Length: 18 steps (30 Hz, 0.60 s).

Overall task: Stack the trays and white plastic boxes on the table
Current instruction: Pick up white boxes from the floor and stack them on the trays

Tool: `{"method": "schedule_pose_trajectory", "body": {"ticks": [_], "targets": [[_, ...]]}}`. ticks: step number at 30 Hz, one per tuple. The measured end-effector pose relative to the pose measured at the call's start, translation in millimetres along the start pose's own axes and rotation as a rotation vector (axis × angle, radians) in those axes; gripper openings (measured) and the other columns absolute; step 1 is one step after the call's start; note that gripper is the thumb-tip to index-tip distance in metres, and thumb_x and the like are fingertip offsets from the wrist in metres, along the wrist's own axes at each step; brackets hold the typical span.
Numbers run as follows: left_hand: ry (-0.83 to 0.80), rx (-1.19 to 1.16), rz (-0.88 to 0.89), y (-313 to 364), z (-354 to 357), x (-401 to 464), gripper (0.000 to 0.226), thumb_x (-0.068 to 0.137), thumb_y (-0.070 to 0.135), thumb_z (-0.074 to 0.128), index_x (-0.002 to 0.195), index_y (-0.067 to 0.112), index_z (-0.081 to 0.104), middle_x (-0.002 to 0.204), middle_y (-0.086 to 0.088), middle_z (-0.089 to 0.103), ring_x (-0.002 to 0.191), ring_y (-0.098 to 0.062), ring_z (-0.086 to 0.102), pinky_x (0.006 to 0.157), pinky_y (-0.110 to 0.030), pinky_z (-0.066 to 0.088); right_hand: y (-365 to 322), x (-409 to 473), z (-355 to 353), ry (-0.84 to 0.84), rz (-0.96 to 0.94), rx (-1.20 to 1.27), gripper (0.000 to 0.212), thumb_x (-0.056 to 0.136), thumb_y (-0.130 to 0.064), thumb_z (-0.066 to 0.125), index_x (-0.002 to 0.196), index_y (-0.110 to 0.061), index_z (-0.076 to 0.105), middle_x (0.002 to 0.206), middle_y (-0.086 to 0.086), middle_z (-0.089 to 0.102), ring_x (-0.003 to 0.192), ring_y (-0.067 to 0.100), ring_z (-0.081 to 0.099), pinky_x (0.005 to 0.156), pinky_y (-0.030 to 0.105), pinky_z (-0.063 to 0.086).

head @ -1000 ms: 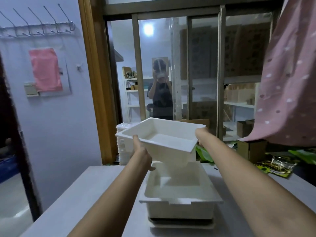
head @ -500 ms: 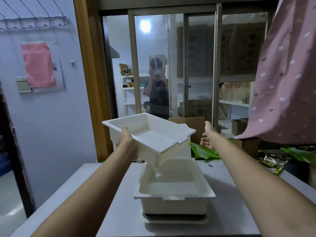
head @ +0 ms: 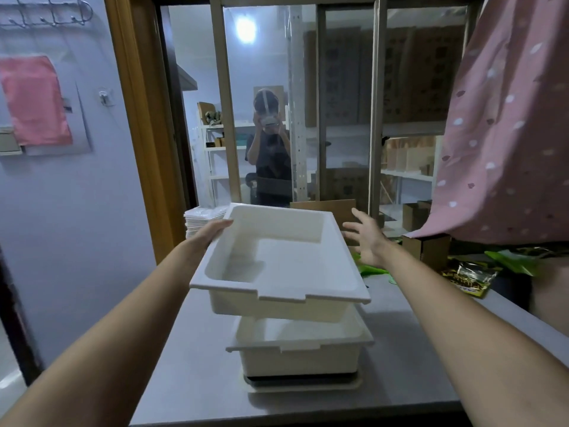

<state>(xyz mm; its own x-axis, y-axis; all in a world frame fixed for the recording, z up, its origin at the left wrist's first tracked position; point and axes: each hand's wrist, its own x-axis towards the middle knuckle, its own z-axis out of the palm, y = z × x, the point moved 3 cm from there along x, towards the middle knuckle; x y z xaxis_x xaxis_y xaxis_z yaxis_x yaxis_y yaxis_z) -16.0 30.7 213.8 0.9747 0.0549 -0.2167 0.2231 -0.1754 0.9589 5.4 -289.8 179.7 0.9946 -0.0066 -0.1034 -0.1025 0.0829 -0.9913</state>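
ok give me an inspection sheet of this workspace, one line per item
surface: grey table, bare in front and to the left of the stack.
job's things: upper white box held above the lower white box, not yet nested; the lower box sits on a tray; more white trays stacked at the far left.
clutter: green packets, a dark foil packet and a small cardboard box at the right.
hands: left hand holds the upper box by its left rim; right hand open, off the box.
cables: nothing seen.
surroundings: glass sliding door, pink curtain, wall hooks.
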Motion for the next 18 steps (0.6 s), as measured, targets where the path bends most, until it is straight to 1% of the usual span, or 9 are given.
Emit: {"method": "schedule_pose_trajectory", "body": {"ticks": [2,4,5,8,10,12,14,16,18], "targets": [[-0.029,0.025,0.000,-4,8,-3,0.031,0.093,0.043,0.048,0.103,0.015,0.051,0.089,-0.011,0.055,0.079,-0.023,0.054,0.070,-0.033,0.044,-2,0,16,-0.106,-0.082,0.069,0.056,0.093,-0.056,0.035,0.121,-0.013,0.057,0.116,0.008,0.063,0.107,0.028,0.059,0.096,0.041,0.046],[-0.026,0.020,0.028,-4,13,-1,0.029,0.095,0.040,0.047,0.102,0.013,0.051,0.086,-0.010,0.055,0.077,-0.022,0.053,0.065,-0.032,0.042,-6,-2,30,-0.164,-0.135,0.121,0.040,0.098,-0.042,0.035,0.088,-0.013,0.061,0.081,0.006,0.063,0.075,0.023,0.059,0.069,0.031,0.046],[-0.016,0.019,0.043,-4,14,0,0.029,0.095,0.039,0.046,0.105,0.012,0.051,0.086,-0.010,0.055,0.076,-0.021,0.053,0.065,-0.031,0.042,-7,-3,33,-0.149,-0.148,0.124,0.036,0.099,-0.035,0.035,0.081,-0.014,0.058,0.074,0.005,0.060,0.068,0.021,0.055,0.063,0.029,0.043],[0.038,-0.004,0.108,2,17,3,0.022,0.099,0.031,0.041,0.087,0.015,0.050,0.083,-0.007,0.051,0.072,-0.016,0.050,0.061,-0.026,0.038,-7,-2,34,-0.102,-0.152,0.112,0.030,0.098,-0.029,0.037,0.082,-0.014,0.058,0.069,0.005,0.061,0.061,0.020,0.058,0.059,0.027,0.042],[0.041,-0.018,0.148,3,21,7,0.025,0.101,0.026,0.036,0.082,0.015,0.049,0.085,-0.008,0.051,0.070,-0.015,0.050,0.059,-0.024,0.038,-5,-1,29,-0.039,-0.130,0.076,0.033,0.099,-0.028,0.037,0.084,-0.010,0.060,0.070,0.010,0.065,0.058,0.020,0.065,0.063,0.029,0.045],[0.053,0.020,0.157,-2,24,11,0.024,0.100,0.026,0.037,0.086,0.014,0.052,0.089,-0.010,0.054,0.070,-0.016,0.052,0.058,-0.026,0.038,-3,1,25,0.051,-0.090,0.008,0.034,0.099,-0.027,0.036,0.092,-0.005,0.062,0.089,0.022,0.062,0.074,0.029,0.065,0.073,0.034,0.047],[0.124,0.054,0.158,-10,23,20,0.021,0.098,0.023,0.041,0.085,0.013,0.055,0.089,-0.009,0.055,0.068,-0.016,0.052,0.055,-0.027,0.036,-1,7,20,0.120,-0.035,-0.099,0.024,0.096,-0.026,0.040,0.092,-0.010,0.056,0.090,0.014,0.057,0.074,0.025,0.056,0.069,0.031,0.041],[0.184,0.082,0.186,-17,24,31,0.022,0.097,0.020,0.044,0.100,0.005,0.060,0.101,-0.010,0.058,0.073,-0.018,0.056,0.057,-0.025,0.037,1,13,14,0.215,-0.015,-0.184,0.011,0.095,-0.018,0.045,0.100,-0.009,0.050,0.096,0.008,0.051,0.083,0.023,0.052,0.068,0.028,0.036],[0.211,0.076,0.219,-26,27,42,0.035,0.098,0.016,0.046,0.129,0.001,0.052,0.126,-0.012,0.056,0.103,-0.027,0.060,0.073,-0.024,0.041,6,22,9,0.296,-0.035,-0.225,0.006,0.092,-0.006,0.048,0.098,-0.005,0.049,0.087,0.009,0.051,0.079,0.022,0.049,0.059,0.026,0.034]]}}
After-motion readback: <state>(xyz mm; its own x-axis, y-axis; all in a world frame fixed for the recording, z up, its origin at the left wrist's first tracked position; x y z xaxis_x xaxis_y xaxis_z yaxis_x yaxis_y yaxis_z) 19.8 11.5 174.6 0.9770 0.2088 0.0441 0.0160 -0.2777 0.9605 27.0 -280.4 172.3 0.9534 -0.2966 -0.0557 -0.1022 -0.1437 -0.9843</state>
